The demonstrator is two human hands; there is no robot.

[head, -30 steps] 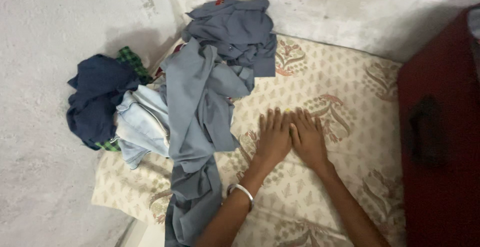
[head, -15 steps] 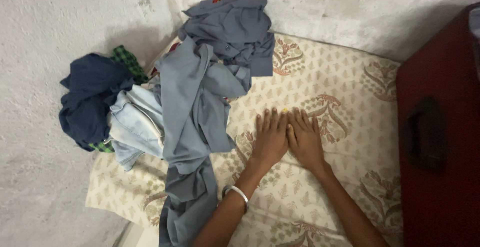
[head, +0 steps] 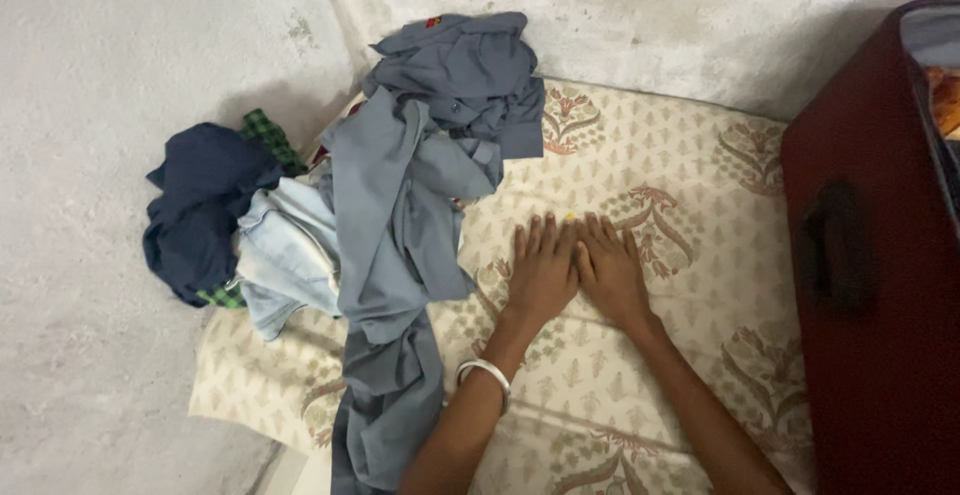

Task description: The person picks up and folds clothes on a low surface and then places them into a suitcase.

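My left hand [head: 543, 273] and my right hand [head: 610, 270] lie flat, palms down and side by side, on a cream patterned mattress [head: 650, 155]. Both hold nothing. A silver bangle [head: 484, 372] circles my left wrist. Just left of my left hand a heap of clothes spreads over the mattress: long grey-blue trousers [head: 395, 255], a crumpled grey shirt [head: 470, 70] behind them, pale blue jeans [head: 285, 255], a dark navy garment [head: 200, 210] and a green checked cloth [head: 268, 133].
A dark red suitcase [head: 880, 255] with a black handle [head: 830, 245] stands along the right edge of the mattress, its top partly open. Rough grey concrete walls [head: 120, 55] close in at the left and back.
Both hands stay flat in the same spot on the mattress. Only the camera has shifted slightly, bringing more of the suitcase's open top into view.
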